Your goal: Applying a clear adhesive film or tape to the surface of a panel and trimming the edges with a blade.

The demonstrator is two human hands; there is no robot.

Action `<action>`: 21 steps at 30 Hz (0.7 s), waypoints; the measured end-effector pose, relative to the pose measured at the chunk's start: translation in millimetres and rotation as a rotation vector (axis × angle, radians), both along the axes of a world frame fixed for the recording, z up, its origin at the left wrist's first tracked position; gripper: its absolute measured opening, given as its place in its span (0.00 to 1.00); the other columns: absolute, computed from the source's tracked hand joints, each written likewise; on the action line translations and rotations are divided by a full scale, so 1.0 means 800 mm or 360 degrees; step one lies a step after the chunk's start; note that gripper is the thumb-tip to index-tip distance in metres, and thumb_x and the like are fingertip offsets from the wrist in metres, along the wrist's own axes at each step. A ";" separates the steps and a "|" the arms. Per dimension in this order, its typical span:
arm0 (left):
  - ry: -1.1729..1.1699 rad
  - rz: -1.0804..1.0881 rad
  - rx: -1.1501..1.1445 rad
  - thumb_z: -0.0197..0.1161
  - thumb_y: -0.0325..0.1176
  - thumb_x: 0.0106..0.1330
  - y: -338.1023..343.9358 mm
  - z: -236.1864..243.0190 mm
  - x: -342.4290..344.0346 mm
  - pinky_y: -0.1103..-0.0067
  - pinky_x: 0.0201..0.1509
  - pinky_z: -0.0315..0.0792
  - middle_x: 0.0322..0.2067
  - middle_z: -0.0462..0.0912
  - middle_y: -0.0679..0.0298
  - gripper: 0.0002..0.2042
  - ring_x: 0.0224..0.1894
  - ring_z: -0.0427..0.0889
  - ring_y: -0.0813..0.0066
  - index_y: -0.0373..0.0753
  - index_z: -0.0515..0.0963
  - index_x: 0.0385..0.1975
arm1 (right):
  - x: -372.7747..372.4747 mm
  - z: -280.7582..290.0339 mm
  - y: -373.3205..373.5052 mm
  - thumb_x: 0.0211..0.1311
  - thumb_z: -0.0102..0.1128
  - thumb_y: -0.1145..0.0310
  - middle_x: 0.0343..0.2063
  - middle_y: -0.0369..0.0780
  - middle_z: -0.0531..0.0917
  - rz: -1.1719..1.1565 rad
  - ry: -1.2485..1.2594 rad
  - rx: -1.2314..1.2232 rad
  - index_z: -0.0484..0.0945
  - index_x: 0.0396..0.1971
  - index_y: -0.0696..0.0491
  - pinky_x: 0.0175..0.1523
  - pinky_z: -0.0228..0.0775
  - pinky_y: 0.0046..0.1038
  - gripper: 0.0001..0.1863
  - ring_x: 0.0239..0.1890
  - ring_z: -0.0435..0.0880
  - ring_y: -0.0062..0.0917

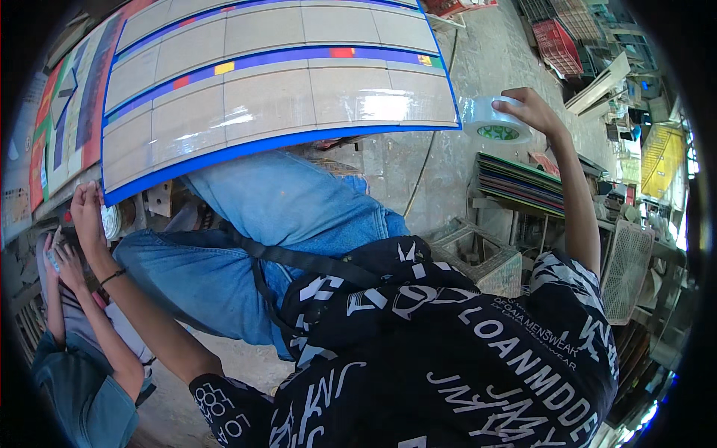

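A large panel [269, 112] with a blue edge, beige rectangles and purple bands lies across my lap and the work surface. Its lower row shines as if covered with clear film. Beyond its right edge, my right hand [532, 112] is closed on a wide roll of clear tape [499, 133] with a green-printed core. A clear strip seems to run from the roll to the panel. At the panel's near left corner, my left hand [88, 218] has its fingers pinched together. What they grip, if anything, is too small to tell.
On the left another colourful panel [67, 119] lies on the surface. Below it, a co-worker's hands [66, 257] are close together. A stack of thin boards [519, 183] stands at right, by a box-like block [478, 257]. A red crate [556, 46] is farther back.
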State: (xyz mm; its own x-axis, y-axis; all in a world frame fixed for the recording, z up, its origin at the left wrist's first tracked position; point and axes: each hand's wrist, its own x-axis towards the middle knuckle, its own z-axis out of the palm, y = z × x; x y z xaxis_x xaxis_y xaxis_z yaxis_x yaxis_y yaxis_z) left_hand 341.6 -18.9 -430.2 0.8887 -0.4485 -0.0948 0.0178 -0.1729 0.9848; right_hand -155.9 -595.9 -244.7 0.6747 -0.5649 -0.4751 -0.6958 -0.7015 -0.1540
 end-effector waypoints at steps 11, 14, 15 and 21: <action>0.0013 -0.0083 0.0002 0.53 0.31 0.66 0.005 -0.002 0.011 0.88 0.31 0.60 0.22 0.70 0.71 0.06 0.25 0.65 0.86 0.38 0.71 0.27 | 0.000 -0.004 -0.005 0.50 0.55 0.42 0.18 0.42 0.79 -0.0021 -0.0002 0.0019 0.80 0.26 0.60 0.31 0.66 0.27 0.30 0.23 0.76 0.25; 0.0037 -0.0071 0.0030 0.53 0.31 0.66 0.005 -0.003 0.011 0.88 0.32 0.61 0.23 0.71 0.71 0.06 0.26 0.66 0.85 0.38 0.71 0.28 | -0.002 -0.007 -0.005 0.49 0.56 0.41 0.19 0.42 0.79 -0.0021 -0.0002 0.0007 0.81 0.27 0.59 0.31 0.66 0.27 0.30 0.23 0.77 0.25; 0.0037 -0.0056 0.0021 0.53 0.31 0.66 0.006 -0.004 0.012 0.88 0.32 0.61 0.23 0.71 0.71 0.06 0.26 0.67 0.85 0.38 0.72 0.28 | -0.002 -0.007 -0.005 0.49 0.56 0.41 0.19 0.42 0.80 -0.0028 -0.0015 0.0004 0.81 0.27 0.59 0.32 0.66 0.27 0.30 0.23 0.77 0.25; 0.0038 -0.0074 -0.0013 0.53 0.31 0.66 0.014 -0.011 0.017 0.88 0.33 0.61 0.24 0.72 0.71 0.05 0.27 0.67 0.86 0.37 0.72 0.29 | -0.001 -0.007 -0.004 0.48 0.57 0.41 0.19 0.42 0.80 -0.0025 -0.0002 0.0006 0.82 0.28 0.59 0.32 0.67 0.27 0.30 0.24 0.78 0.25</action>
State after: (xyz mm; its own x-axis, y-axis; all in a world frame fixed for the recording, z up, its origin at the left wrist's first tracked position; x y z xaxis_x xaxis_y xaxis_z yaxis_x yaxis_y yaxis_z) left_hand 355.2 -7.8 -438.7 0.8644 -0.4901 -0.1118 0.0334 -0.1660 0.9856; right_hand -156.6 -599.4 -250.5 0.6665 -0.5733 -0.4765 -0.7063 -0.6901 -0.1577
